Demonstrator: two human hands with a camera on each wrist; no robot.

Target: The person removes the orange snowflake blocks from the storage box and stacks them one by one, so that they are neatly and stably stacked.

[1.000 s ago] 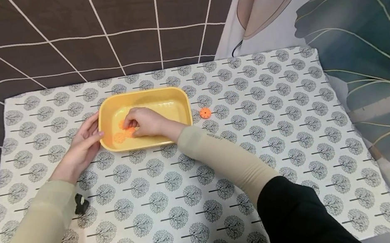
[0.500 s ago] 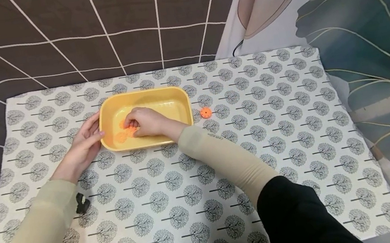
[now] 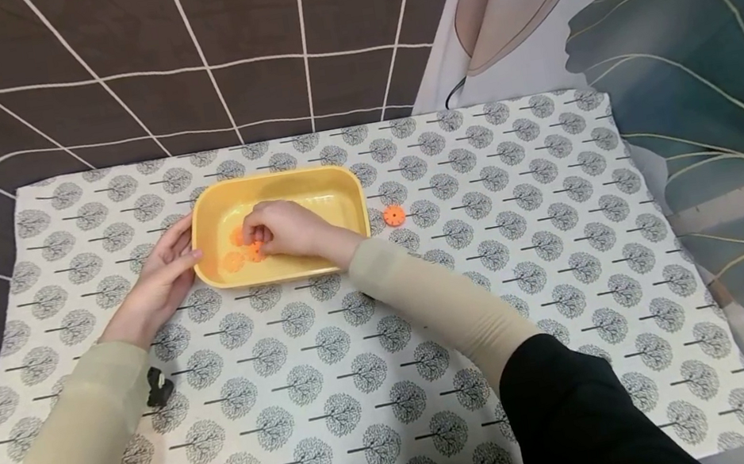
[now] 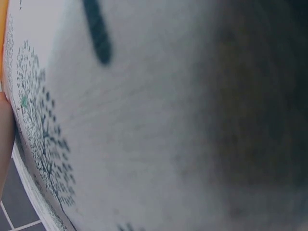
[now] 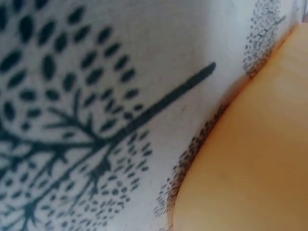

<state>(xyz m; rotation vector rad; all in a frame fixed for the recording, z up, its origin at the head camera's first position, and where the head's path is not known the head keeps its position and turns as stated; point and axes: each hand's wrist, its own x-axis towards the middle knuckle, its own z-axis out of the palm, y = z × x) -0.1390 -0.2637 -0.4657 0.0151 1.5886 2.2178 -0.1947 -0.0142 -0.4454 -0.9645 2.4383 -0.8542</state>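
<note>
A yellow plastic tray point(image 3: 354, 210) with rounded corners sits on the patterned cloth. My left hand point(image 3: 159, 284) holds its left end, thumb at the rim and fingers along the outer wall. Inside the tray my right hand point(image 3: 288, 228) reaches over the front right rim, thumb and fingertips pinching an orange notched disc point(image 3: 255, 251). Other orange discs point(image 3: 234, 261) lie on the tray floor beside the fingertips, partly covered by them. One more orange disc point(image 3: 394, 216), with a small centre hole, lies on the cloth right of the tray. The right wrist view shows the tray's outer wall point(image 5: 250, 159) close up.
A white cloth point(image 3: 348, 460) printed with grey trees covers the table. A small black object point(image 3: 159, 387) shows at the left wrist. Behind the table hangs a dark curtain with a white grid point(image 3: 130, 108); a leaf-patterned curtain point(image 3: 699, 55) hangs at the right.
My right hand has shifted slightly right inside the tray, with a bright orange disc now showing at its fingertips. The left hand keeps its place at the tray's left end.
</note>
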